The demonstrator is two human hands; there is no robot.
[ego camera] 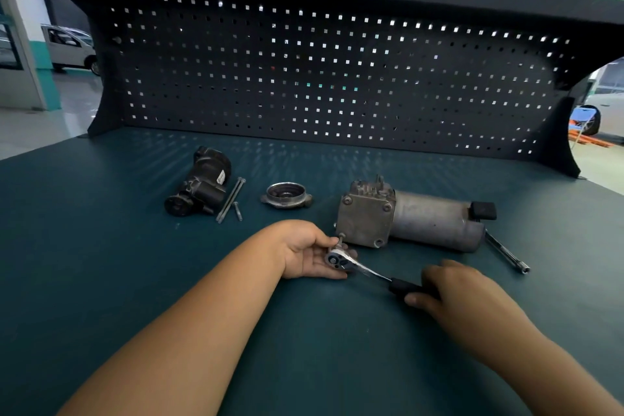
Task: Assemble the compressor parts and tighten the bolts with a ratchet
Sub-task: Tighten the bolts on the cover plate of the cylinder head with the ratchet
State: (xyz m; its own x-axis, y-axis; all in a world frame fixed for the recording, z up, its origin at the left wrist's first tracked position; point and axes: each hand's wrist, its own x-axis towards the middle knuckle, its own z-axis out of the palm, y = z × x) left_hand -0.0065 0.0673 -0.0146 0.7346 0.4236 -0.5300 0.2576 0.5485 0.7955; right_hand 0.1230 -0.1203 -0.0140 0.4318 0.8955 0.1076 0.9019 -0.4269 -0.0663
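On the green bench, just in front of the near corner of the grey compressor body, we held the ratchet between both hands. Our left hand lay palm up with its fingers under the ratchet's head and the thumb closed against it from above, where a short stub stood up beside the body's square end plate. Our right hand was curled round the black handle, low and to the right, so the tool ran slantwise from one hand to the other. The compressor body lay on its side just beyond both hands, its plate end near the left hand; whether the ratchet touched it we could not tell. Farther left, well apart from the hands, lay a round cover, two long bolts with a short bolt beside them, and a black housing. A slim metal bar lay right of the body, and a dark pegboard stood behind.
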